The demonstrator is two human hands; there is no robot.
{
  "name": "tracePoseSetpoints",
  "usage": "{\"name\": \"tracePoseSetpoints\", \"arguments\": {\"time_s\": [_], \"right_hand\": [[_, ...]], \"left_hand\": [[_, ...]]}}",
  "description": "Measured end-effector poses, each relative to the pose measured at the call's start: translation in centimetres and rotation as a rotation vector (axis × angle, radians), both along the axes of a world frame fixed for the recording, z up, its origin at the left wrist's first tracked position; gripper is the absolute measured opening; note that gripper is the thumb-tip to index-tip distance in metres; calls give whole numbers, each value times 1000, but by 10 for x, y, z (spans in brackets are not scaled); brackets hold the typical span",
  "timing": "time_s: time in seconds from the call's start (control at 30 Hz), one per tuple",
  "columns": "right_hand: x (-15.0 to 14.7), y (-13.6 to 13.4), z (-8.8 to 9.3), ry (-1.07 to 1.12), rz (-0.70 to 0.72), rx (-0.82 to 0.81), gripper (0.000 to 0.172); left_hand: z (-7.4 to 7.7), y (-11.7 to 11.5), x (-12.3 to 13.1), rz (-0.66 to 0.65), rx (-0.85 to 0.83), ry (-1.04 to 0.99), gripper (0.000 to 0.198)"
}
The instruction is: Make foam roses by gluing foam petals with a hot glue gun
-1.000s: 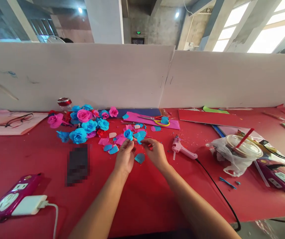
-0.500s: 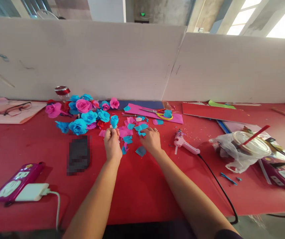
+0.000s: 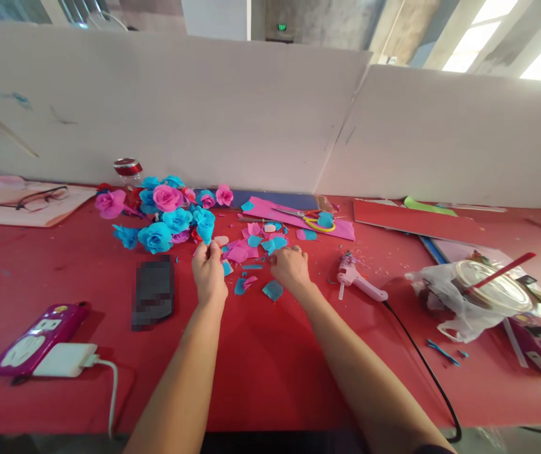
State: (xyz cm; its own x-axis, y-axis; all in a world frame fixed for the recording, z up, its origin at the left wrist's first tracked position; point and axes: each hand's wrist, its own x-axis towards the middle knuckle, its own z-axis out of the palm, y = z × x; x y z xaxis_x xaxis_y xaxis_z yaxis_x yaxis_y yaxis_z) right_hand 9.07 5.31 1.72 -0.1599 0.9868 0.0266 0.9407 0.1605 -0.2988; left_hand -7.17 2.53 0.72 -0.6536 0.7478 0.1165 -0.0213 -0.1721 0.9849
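My left hand (image 3: 210, 274) is closed around the base of a blue paper flower (image 3: 205, 227), which it holds upright beside the bunch of finished paper flowers (image 3: 167, 198). My right hand (image 3: 291, 268) rests low over the loose paper petals, its fingers curled down and drawn together; whatever lies between the fingertips is hidden. Blue petals (image 3: 274, 244) touch or nearly touch those fingertips. Pink petals (image 3: 239, 251) lie scattered between the two hands, and a single blue petal (image 3: 273, 290) sits just below the right hand.
A pink glue gun (image 3: 360, 282) with a black cord lies to the right. Yellow-handled scissors (image 3: 318, 223) lie on pink paper behind the petals. A dark, pixelated object (image 3: 154, 293) and a purple power strip (image 3: 38, 337) are on the left. A bagged lidded cup (image 3: 490, 287) stands far right.
My left hand has shifted slightly left with the blue flower, now overlapping the bunch. My right hand's fingers have curled in more, a little lower among the petals. The view has tilted slightly.
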Motion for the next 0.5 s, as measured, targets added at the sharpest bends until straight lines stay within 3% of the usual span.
{"name": "tracePoseSetpoints", "arguments": {"time_s": [0.13, 0.3, 0.5], "right_hand": [[15, 35, 7, 28, -115, 20, 37], [9, 71, 1, 78, -211, -9, 24], [15, 71, -2, 319, -226, 5, 18]], "left_hand": [[-2, 1, -5, 44, -43, 34, 26], [-4, 4, -2, 28, -24, -64, 30], [-6, 4, 6, -31, -59, -94, 33]]}}
